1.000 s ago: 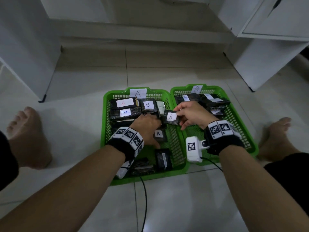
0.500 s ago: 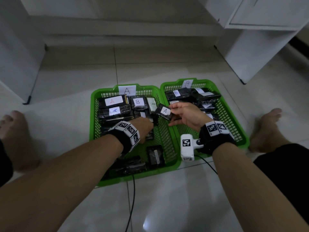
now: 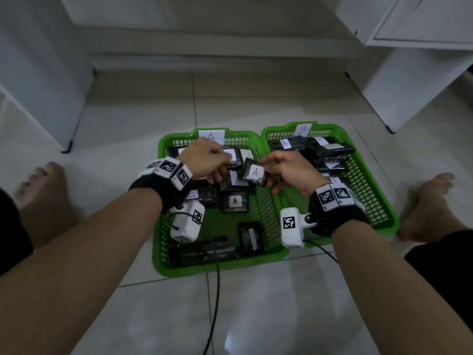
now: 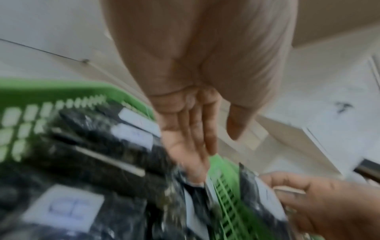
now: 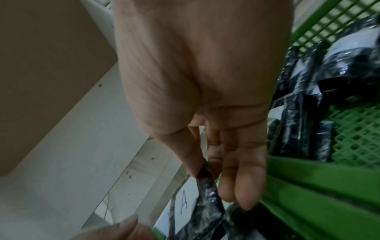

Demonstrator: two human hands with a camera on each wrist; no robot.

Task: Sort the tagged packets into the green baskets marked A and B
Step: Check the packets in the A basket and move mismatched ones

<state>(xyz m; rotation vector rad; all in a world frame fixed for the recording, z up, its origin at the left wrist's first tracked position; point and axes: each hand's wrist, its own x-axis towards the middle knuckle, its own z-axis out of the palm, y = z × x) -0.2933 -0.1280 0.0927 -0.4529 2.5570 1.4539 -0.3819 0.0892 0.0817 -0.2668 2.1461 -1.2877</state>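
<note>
Two green baskets stand side by side on the floor, basket A (image 3: pixel 217 268) on the left and basket B (image 3: pixel 391 221) on the right, each holding several black packets with white tags. My right hand (image 3: pixel 275 170) pinches a black packet tagged A (image 3: pixel 254 172) between thumb and fingers, above the rims where the baskets meet. The right wrist view shows that pinch on the packet (image 5: pixel 205 199). My left hand (image 3: pixel 215 167) is over the back of basket A. In the left wrist view its fingers (image 4: pixel 195 146) reach down fairly straight, their tips touching the packets, thumb apart.
Bare feet rest on the tiled floor at the left (image 3: pixel 38 190) and right (image 3: pixel 430 201) of the baskets. White cabinets stand at the back left (image 3: pixel 38 73) and back right (image 3: pixel 409 73). A black cable (image 3: pixel 215 303) trails from the wrist camera across the floor in front.
My left hand has risen from the middle of basket A and moved toward its back. My right hand has kept the A packet over the basket divide.
</note>
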